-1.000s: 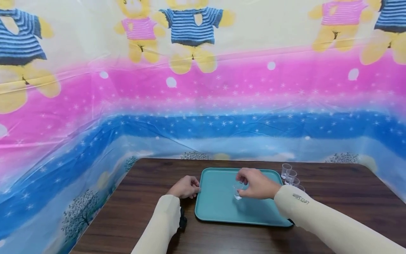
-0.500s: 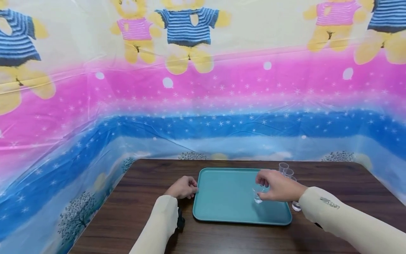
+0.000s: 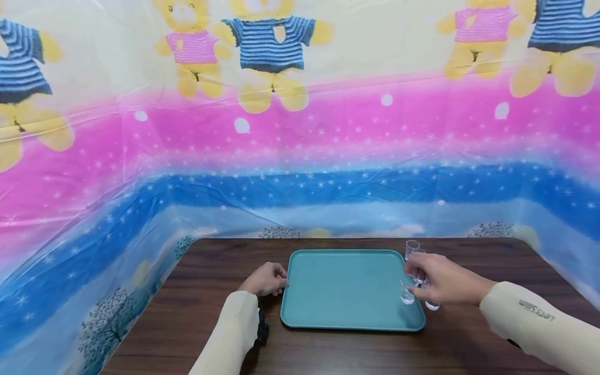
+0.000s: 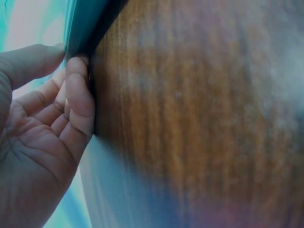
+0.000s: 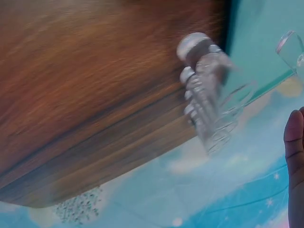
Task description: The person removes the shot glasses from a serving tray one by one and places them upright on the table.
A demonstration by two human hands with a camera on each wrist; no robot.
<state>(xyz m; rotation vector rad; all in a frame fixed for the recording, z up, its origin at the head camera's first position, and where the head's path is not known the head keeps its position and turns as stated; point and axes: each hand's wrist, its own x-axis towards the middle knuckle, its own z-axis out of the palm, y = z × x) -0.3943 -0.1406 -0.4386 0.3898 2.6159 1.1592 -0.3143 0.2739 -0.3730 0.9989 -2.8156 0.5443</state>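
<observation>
In the head view my right hand (image 3: 447, 279) pinches a small clear shot glass (image 3: 408, 296) by its upper part, over the right side of a teal tray (image 3: 342, 289). Part of that held shot glass (image 5: 290, 47) shows at the right edge of the right wrist view, above my fingers (image 5: 295, 137). My left hand (image 3: 264, 278) grips the tray's left rim; the left wrist view has the thumb (image 4: 38, 61) on the rim and the fingers curled at its underside. A row of several more shot glasses (image 5: 204, 90) stands along the tray's right side, partly hidden by my right hand in the head view.
The tray lies on a dark wooden table (image 3: 220, 260). Behind and beside the table hangs a cloth (image 3: 300, 187) printed with bears and snowflakes. A black strap device (image 3: 263, 328) sits at my left wrist.
My right hand has carried the shot glass rightward from the tray's middle to its right side, close to the row. The left hand stays at the left rim, and the head view has shifted slightly.
</observation>
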